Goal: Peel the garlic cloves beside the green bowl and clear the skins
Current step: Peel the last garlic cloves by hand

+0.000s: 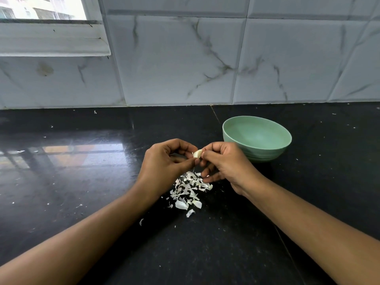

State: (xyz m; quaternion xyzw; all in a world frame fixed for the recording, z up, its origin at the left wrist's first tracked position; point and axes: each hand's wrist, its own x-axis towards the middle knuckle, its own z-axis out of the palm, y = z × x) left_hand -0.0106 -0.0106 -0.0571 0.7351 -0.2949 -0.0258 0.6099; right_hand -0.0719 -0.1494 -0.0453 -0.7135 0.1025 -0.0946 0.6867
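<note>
Head view, looking down over a person's two bare forearms reaching in from five and seven o'clock to meet at the middle of a glossy black surface (82, 182). The left hand (164, 159) and right hand (224, 163) are raised just above it, fingertips together, and a single pale garlic clove (197, 153) is pinched between them. The left grip is closed on the clove with thumb and curled forefinger; the right grip holds its other end the same way, the remaining fingers curled underneath. Directly below the hands, at six o'clock from the clove, lies a loose heap of white papery skins (188, 191), the right hand's lower fingers just touching its top edge; a few stray flakes lie scattered farther out. The green bowl (267, 154) stands upright on the surface at two o'clock from the hands, just beside the right hand. Behind it rises a marbled tiled wall (185, 58), with a window (41, 9) at eleven o'clock.
</note>
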